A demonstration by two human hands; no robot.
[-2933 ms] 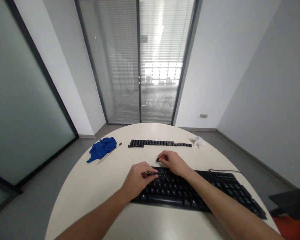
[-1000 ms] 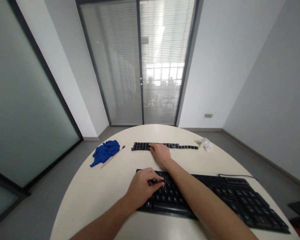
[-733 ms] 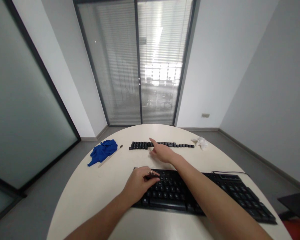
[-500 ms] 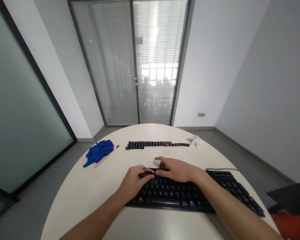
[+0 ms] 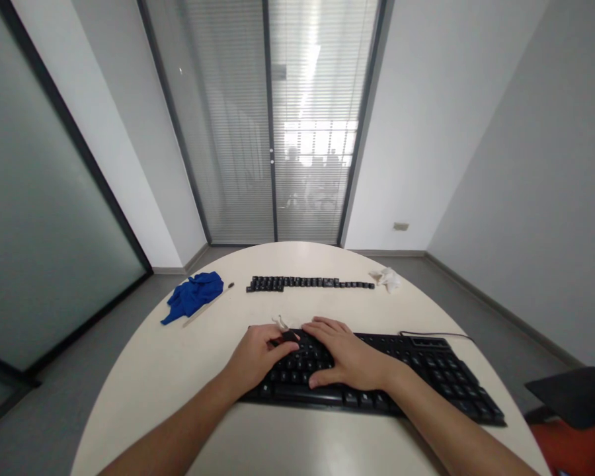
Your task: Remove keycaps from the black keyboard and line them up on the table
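A black keyboard [image 5: 307,395] lies across the near part of the round table. My left hand [image 5: 254,360] is over its left end, closed on what looks like a small dark wire keycap puller [image 5: 280,324], whose pale wire ends stick up past the fingers. Some of that tool is hidden by the fingers. My right hand [image 5: 350,357] rests palm down on the keyboard's middle keys, thumb apart from the other fingers. Beyond the hands, black keycaps [image 5: 302,282] are lined up in rows on the tabletop.
To the left a blue cloth [image 5: 193,296] lies crumpled beside a thin brush [image 5: 208,305] with a dark tip. A crumpled white tissue [image 5: 387,279] is at the back right. The keyboard's cable [image 5: 439,334] runs behind its right end. An orange-and-black chair [image 5: 572,430] stands at right.
My right hand has come down onto the keyboard, its fingers now spread on the keys. The wire tool's pale ends now point upward in my left hand. The keyboard has shifted slightly left in view.
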